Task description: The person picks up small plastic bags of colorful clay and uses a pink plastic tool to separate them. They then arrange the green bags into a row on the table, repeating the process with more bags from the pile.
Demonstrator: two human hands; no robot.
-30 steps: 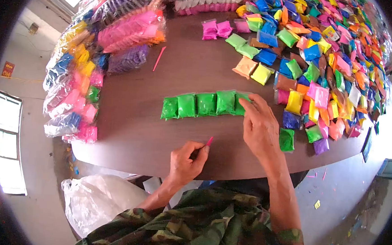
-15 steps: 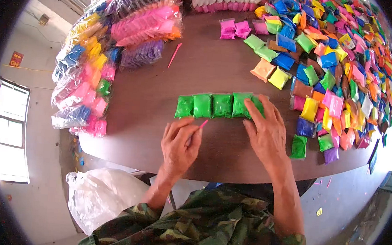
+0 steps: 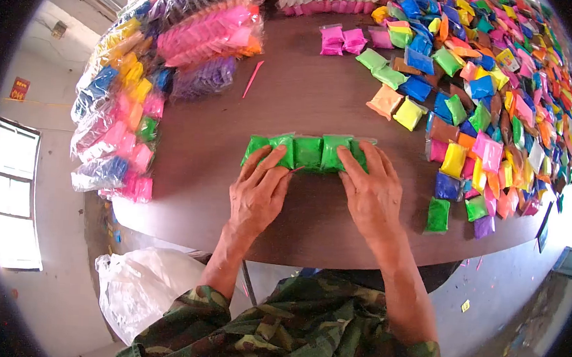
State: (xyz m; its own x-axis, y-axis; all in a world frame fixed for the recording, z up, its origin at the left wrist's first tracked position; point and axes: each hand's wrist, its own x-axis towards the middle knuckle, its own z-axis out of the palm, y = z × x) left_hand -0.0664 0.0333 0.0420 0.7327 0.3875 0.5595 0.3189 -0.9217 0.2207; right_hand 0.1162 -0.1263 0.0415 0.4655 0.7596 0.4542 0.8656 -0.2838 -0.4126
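Note:
A row of several small clear packets with bright green contents (image 3: pixel 308 152) lies side by side on the brown table in front of me. My left hand (image 3: pixel 258 184) has its fingers over the left end of the row. A thin pink stick (image 3: pixel 297 170) pokes out beside its thumb, held in that hand; the rest of it is hidden. At the right end, my right hand (image 3: pixel 373 195) grips the row, fingertips on top and thumb along the near edge. Both hands partly cover the end packets.
Loose packets of many colours (image 3: pixel 481 86) are heaped along the right. Bagged stacks of pink packets (image 3: pixel 206 39) and other colours line the left and back. Another pink stick (image 3: pixel 253 79) lies on the table (image 3: pixel 196 140). A white plastic bag (image 3: pixel 138 290) sits below at left.
My left hand has moved up from the near edge onto the row's left end. The green row has shifted slightly left, and my right hand has moved left with it.

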